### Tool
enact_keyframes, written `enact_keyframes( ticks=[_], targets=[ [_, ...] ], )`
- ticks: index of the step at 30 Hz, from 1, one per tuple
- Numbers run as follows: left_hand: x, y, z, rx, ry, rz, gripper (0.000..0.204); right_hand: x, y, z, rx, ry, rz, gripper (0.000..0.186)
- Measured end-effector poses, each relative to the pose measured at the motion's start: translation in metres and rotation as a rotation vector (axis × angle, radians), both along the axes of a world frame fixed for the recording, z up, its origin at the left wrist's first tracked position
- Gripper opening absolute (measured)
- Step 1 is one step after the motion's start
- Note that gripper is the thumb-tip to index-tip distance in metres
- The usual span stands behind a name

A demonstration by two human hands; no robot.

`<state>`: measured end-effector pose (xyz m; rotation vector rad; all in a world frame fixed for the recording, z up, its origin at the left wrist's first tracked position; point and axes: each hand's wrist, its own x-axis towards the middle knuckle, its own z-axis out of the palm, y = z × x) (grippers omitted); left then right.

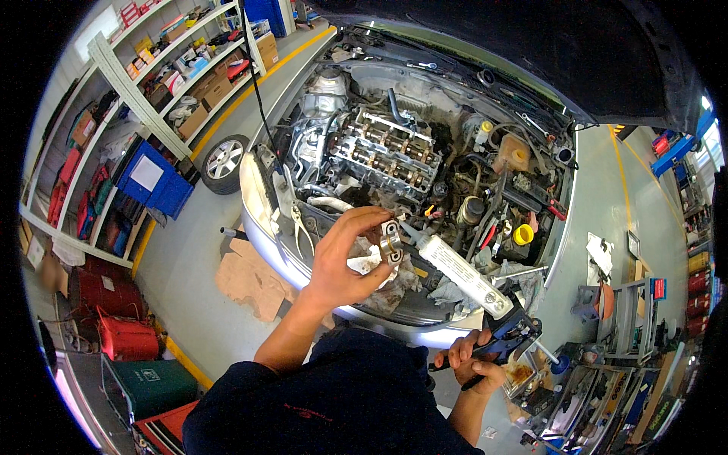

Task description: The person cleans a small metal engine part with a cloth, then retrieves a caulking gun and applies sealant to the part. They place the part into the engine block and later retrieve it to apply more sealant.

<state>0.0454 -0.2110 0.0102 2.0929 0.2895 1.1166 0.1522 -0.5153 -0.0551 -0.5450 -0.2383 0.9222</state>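
My left hand (340, 256) pinches a small silvery metal bearing cap (391, 244) between thumb and fingers, above the front of the open engine bay. In my right hand (472, 361) is the handle of a caulking gun (517, 331), its fingers wrapped round the grip and trigger. The gun carries a white sealant cartridge (464, 274), slanting up to the left. Its tapered nozzle (412, 232) points at the cap; whether the tip touches it I cannot tell. Beyond my hands lies the engine (388, 155) with its top uncovered and its camshafts showing.
Pliers (301, 231) and crumpled rags (449, 294) lie along the car's front. A yellow cap (523, 234) sits at the bay's right. The raised hood (546, 53) overhangs the far side. A wheel (224, 163) and cardboard (254, 280) are on the floor at left.
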Motion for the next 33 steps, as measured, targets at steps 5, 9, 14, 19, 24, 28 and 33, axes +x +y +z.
enact_keyframes(
  ticks=[5, 9, 14, 19, 24, 28, 33],
  targets=[
    [0.0005, 0.0004, 0.0006, 0.004, 0.0, -0.005, 0.058, -0.0006, 0.0, 0.0006, -0.001, 0.019, -0.004, 0.051],
    [0.0007, 0.0006, 0.0006, 0.009, 0.001, -0.004, 0.059, -0.0003, 0.0003, 0.0005, 0.003, 0.017, -0.002, 0.051],
    [0.001, 0.0003, 0.0009, -0.001, 0.005, -0.004, 0.06, 0.0005, 0.0004, 0.0, 0.01, 0.005, 0.018, 0.05],
    [0.0002, 0.0001, 0.0021, -0.005, 0.002, -0.007, 0.059, 0.0003, 0.0024, 0.0015, 0.017, 0.007, 0.024, 0.05],
    [-0.0009, 0.0007, 0.0019, 0.005, 0.009, 0.001, 0.059, -0.0007, 0.0008, 0.0026, -0.021, 0.002, 0.005, 0.05],
    [-0.0007, 0.0011, -0.0013, 0.007, -0.004, 0.001, 0.06, -0.0011, 0.0006, 0.0015, -0.028, -0.003, -0.01, 0.05],
    [0.0004, 0.0008, -0.0026, -0.009, -0.004, -0.008, 0.061, -0.0012, 0.0014, 0.0042, -0.043, -0.008, -0.022, 0.049]
  ],
)
